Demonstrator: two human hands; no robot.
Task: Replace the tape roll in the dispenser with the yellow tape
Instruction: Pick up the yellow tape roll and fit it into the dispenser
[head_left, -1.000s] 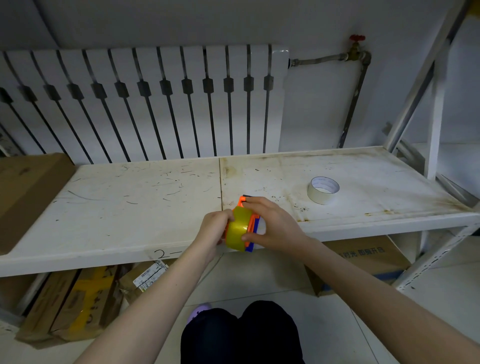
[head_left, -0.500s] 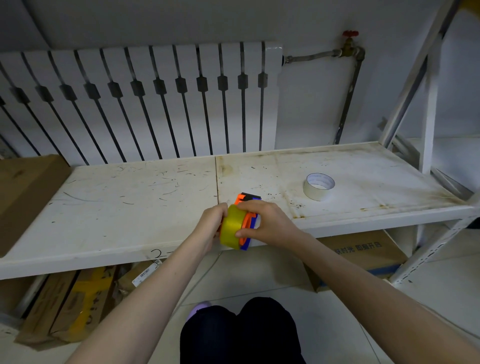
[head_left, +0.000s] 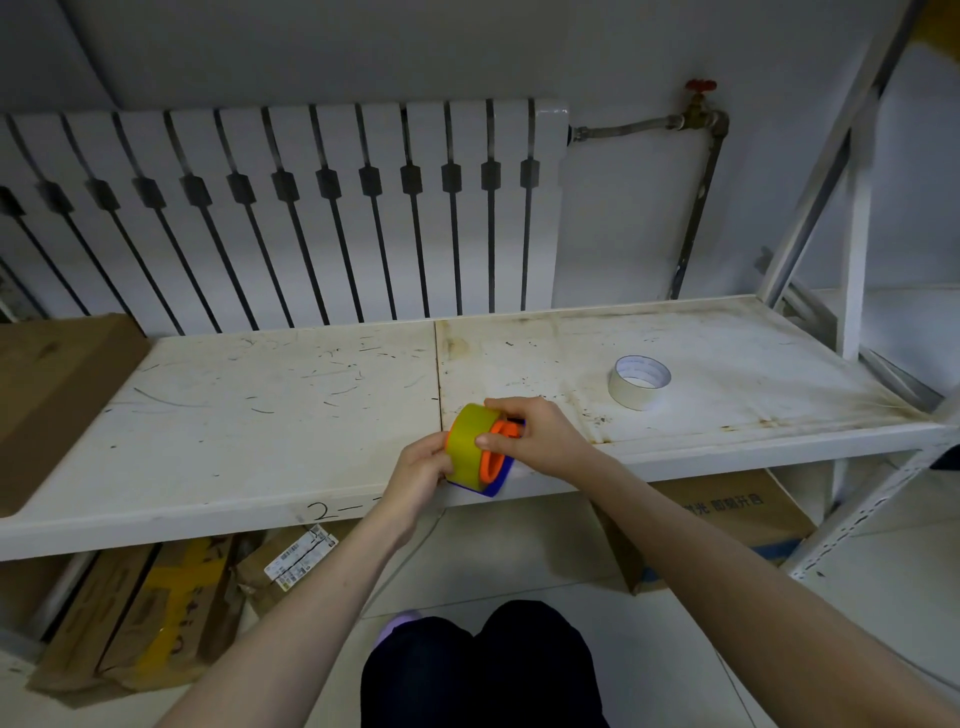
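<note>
Over the front edge of the white shelf (head_left: 260, 415), both my hands hold the tape dispenser (head_left: 496, 457), which has an orange wheel and a blue body. The yellow tape roll (head_left: 467, 441) sits against the orange wheel, standing on edge. My left hand (head_left: 418, 470) grips the roll from its left side. My right hand (head_left: 540, 439) holds the dispenser from the right, thumb pressed on the roll's outer face. A white tape roll (head_left: 640, 382) lies flat on the shelf to the right, apart from both hands.
A white radiator (head_left: 311, 208) and a pipe with a red valve (head_left: 698, 88) stand behind the shelf. A brown cardboard box (head_left: 47, 395) sits at the shelf's left end. More cardboard boxes (head_left: 145, 613) lie on the floor below. A metal rack upright (head_left: 852, 218) rises at right.
The roll and dispenser have turned in my hands: the orange wheel now faces the front right and the blue body shows underneath. Both hands stay at the shelf's front edge.
</note>
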